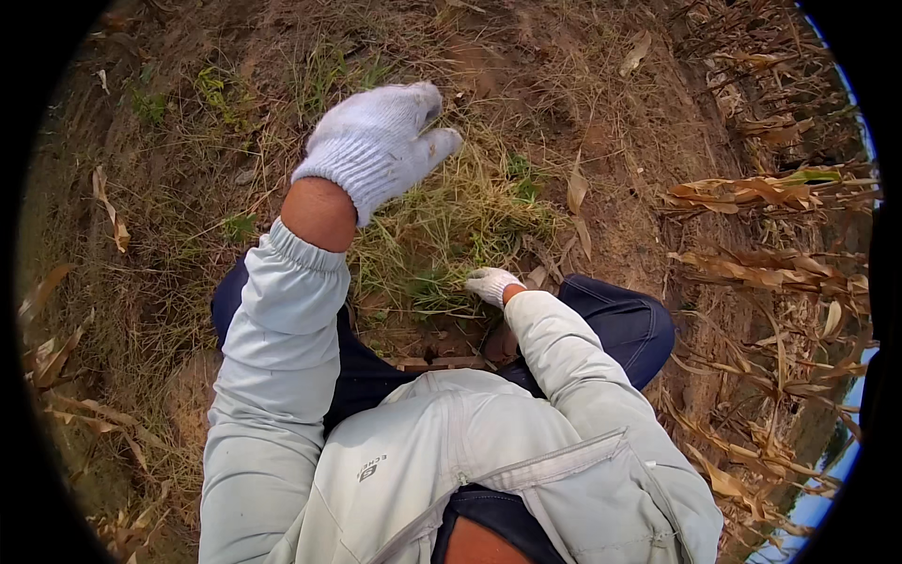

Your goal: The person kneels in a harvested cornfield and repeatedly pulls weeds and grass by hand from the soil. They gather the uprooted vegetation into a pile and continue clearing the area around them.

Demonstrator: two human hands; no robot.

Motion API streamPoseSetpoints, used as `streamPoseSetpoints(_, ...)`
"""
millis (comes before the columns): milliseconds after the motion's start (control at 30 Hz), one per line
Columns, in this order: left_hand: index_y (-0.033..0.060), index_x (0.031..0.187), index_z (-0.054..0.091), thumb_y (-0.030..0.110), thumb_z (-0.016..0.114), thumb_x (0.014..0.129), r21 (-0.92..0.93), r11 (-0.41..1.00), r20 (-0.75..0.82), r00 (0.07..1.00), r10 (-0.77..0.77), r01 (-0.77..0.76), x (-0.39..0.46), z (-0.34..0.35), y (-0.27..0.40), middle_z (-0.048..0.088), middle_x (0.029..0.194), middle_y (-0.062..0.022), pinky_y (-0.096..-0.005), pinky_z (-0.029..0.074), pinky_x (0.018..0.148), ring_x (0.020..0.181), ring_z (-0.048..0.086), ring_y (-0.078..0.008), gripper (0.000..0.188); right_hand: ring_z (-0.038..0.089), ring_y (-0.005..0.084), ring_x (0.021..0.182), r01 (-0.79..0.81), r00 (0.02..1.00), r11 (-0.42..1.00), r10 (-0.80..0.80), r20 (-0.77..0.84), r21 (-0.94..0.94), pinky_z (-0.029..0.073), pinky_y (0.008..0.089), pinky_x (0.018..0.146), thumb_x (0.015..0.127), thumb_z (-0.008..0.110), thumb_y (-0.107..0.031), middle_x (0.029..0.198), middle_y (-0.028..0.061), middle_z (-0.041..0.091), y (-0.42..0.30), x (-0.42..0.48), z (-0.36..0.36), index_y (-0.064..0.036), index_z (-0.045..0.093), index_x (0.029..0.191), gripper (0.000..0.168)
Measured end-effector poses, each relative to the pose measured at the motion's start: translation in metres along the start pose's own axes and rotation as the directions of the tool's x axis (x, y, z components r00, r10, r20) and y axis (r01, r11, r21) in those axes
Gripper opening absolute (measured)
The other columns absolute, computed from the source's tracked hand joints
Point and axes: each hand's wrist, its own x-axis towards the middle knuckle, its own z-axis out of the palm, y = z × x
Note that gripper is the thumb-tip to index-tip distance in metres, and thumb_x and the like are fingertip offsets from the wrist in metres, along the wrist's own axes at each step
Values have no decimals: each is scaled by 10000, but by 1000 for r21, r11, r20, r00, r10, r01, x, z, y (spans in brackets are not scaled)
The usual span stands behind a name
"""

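Observation:
My left hand [380,141], in a white knitted glove, reaches out over the weedy soil, with thumb and curled fingers apart at the front. A thin stalk shows near its fingertips; whether it is held I cannot tell. Closer to my body, my right hand [486,283], also gloved in white, is low among green grass at the right edge of a patch of weeds. Its fingers are partly hidden, so its grip is unclear. Between and beyond the hands lies a mat of cut or flattened yellow-green grass [486,211]. A small leafy weed [521,176] stands in it.
My knees, in dark blue trousers [620,324], are bent on both sides of the grass. Dry corn stalks [768,271] with brown leaves line the right side. Fallen corn leaves [110,211] lie on the left. Brown soil [620,204] runs between the grass and the stalks.

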Motion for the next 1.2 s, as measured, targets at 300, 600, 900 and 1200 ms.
streamPoseSetpoints(300, 78, 1271, 678, 446, 712, 904, -22, 999, 87, 995, -39, 41, -5, -15, 33, 715, 1239, -161, -421, 546, 976, 1119, 697, -333, 520, 611, 352, 1276, -78, 996, 993, 73, -53, -93, 490, 417, 1075, 1046, 480, -267, 1364, 159, 663, 24, 27, 28, -89, 667, 1334, 387)
streamPoseSetpoints(600, 99, 1269, 688, 455, 712, 895, 19, 1000, 92, 996, -17, 15, -11, -8, 35, 728, 1216, -154, -414, 554, 961, 1096, 708, -329, 518, 728, 302, 1078, -493, 847, 828, 527, -72, 266, 563, 417, 941, 849, 710, -438, 1198, 103, 758, -42, -16, -11, -207, 778, 1190, 418)
streamPoseSetpoints(900, 99, 1278, 686, 462, 710, 894, 32, 999, 109, 994, 7, -11, -14, -9, 37, 730, 1215, -160, -409, 550, 973, 1115, 704, -334, 528, 705, 357, 1153, -580, 735, 711, 668, -121, 398, 548, 485, 970, 847, 713, -455, 1245, 206, 716, -40, -22, 10, -19, 665, 1246, 593)
streamPoseSetpoints(1200, 92, 1254, 689, 455, 717, 899, 20, 1000, 118, 993, 0, -2, -17, -9, 41, 727, 1215, -159, -406, 549, 973, 1111, 702, -338, 508, 677, 376, 1198, -619, 609, 528, 790, -69, 581, 524, 484, 1016, 830, 741, -403, 1297, 246, 675, -14, 21, 48, 5, 514, 1375, 718)
